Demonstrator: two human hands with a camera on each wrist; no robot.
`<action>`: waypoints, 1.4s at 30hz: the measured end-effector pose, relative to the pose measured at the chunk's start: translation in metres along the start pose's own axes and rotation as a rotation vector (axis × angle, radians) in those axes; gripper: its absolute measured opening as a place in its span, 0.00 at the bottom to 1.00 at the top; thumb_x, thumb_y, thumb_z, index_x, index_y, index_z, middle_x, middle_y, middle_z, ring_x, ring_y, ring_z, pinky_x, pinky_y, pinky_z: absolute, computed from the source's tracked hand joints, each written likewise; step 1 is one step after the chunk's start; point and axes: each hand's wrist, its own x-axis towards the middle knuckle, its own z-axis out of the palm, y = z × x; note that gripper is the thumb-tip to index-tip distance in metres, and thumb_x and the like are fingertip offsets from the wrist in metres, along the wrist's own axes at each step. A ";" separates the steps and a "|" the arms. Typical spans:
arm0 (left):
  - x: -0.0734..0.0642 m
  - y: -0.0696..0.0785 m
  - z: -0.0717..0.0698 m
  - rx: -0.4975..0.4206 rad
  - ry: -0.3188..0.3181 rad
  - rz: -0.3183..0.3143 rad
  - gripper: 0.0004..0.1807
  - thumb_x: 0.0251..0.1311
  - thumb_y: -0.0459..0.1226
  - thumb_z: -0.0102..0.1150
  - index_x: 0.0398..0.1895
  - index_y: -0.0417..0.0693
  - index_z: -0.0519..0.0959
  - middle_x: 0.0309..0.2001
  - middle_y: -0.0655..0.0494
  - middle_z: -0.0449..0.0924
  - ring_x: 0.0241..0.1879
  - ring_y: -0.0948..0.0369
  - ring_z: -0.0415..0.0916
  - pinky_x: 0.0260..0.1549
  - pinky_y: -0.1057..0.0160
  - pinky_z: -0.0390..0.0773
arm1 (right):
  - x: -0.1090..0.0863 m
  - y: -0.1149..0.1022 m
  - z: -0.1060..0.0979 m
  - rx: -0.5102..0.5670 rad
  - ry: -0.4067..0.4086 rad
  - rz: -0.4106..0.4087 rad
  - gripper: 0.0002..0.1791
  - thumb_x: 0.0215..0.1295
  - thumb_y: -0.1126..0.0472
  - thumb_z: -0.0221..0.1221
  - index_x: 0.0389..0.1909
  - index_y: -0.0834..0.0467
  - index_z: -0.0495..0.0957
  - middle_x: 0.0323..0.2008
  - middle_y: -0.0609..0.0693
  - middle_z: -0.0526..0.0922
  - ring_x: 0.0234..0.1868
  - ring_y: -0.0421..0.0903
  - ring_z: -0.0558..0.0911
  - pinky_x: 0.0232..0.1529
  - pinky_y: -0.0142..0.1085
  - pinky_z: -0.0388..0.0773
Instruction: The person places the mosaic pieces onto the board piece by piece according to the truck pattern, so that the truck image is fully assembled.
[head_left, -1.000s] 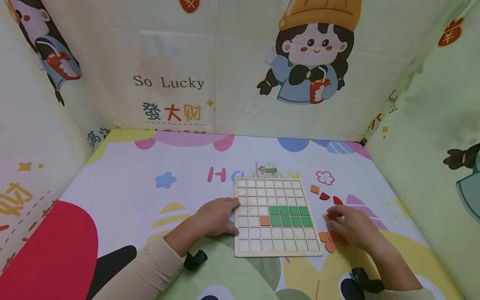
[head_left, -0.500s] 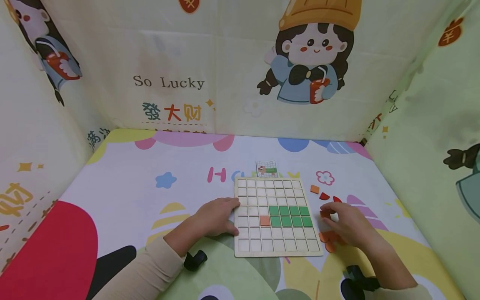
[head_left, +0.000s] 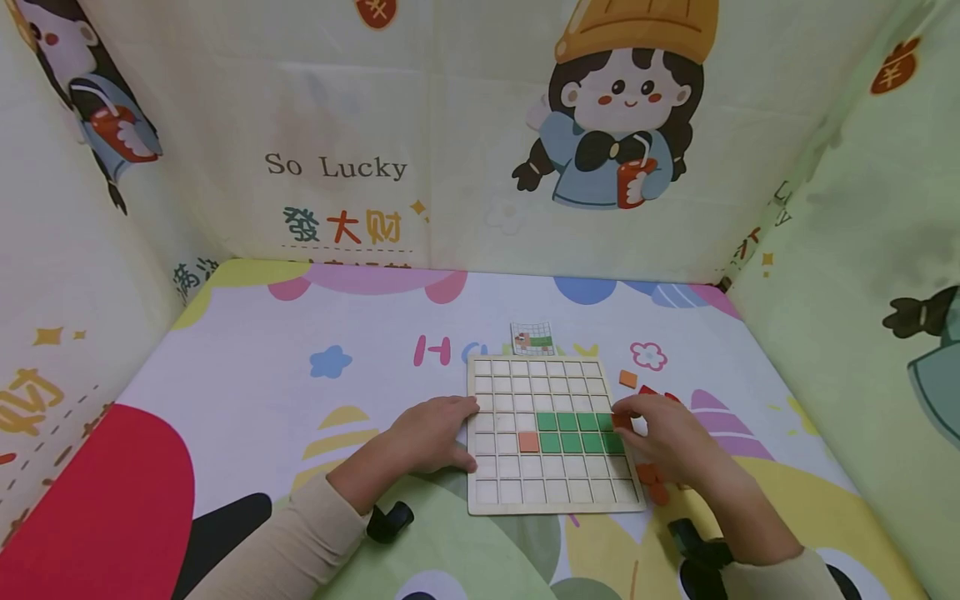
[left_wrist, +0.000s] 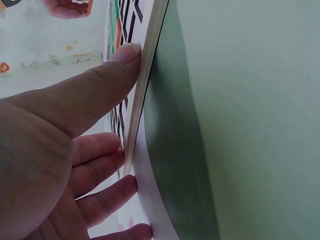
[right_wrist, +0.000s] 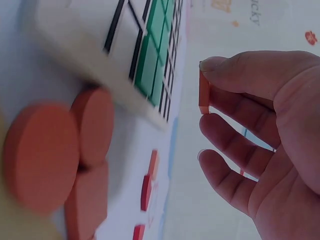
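A white gridded board (head_left: 555,509) lies on the patterned cloth. Two rows of green square tiles (head_left: 569,442) fill part of its right side, and one orange square tile (head_left: 528,442) sits just left of the lower row. My left hand (head_left: 431,437) touches the board's left edge with the thumb and fingers spread along it. Over the board's right edge is my right hand (head_left: 675,442), pinching an orange tile (right_wrist: 204,92) between thumb and fingers; the right wrist view shows that tile edge-on, clear of the board.
Loose orange pieces (head_left: 649,475), some of them round, lie right of the board, partly under the right hand. Farther back are an orange square (head_left: 627,379) and red pieces (head_left: 647,390). A small picture card (head_left: 532,339) lies behind the board. Printed cloth walls (head_left: 465,125) surround the table.
My right hand has moved left from the loose pieces to the board's right edge, bringing an orange tile with it. My left hand has stayed at the board's left edge.
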 end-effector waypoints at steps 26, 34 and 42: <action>-0.001 -0.001 -0.001 -0.007 0.012 0.029 0.41 0.51 0.46 0.77 0.67 0.42 0.71 0.65 0.47 0.73 0.65 0.50 0.69 0.60 0.50 0.72 | 0.026 -0.041 0.020 0.000 -0.032 -0.117 0.09 0.62 0.63 0.69 0.43 0.56 0.83 0.36 0.42 0.82 0.43 0.48 0.79 0.48 0.47 0.80; -0.001 -0.001 -0.002 -0.008 0.015 0.028 0.41 0.51 0.46 0.77 0.67 0.42 0.72 0.65 0.47 0.73 0.65 0.49 0.69 0.60 0.51 0.72 | 0.034 -0.053 0.027 0.009 -0.044 -0.154 0.08 0.62 0.62 0.69 0.41 0.55 0.83 0.34 0.41 0.81 0.42 0.46 0.79 0.48 0.45 0.79; -0.001 0.000 -0.001 -0.013 0.012 0.019 0.42 0.50 0.46 0.77 0.67 0.42 0.71 0.65 0.47 0.73 0.65 0.49 0.69 0.61 0.51 0.71 | 0.038 -0.059 0.035 0.021 -0.069 -0.171 0.07 0.63 0.61 0.68 0.40 0.55 0.82 0.34 0.40 0.80 0.41 0.45 0.78 0.46 0.43 0.79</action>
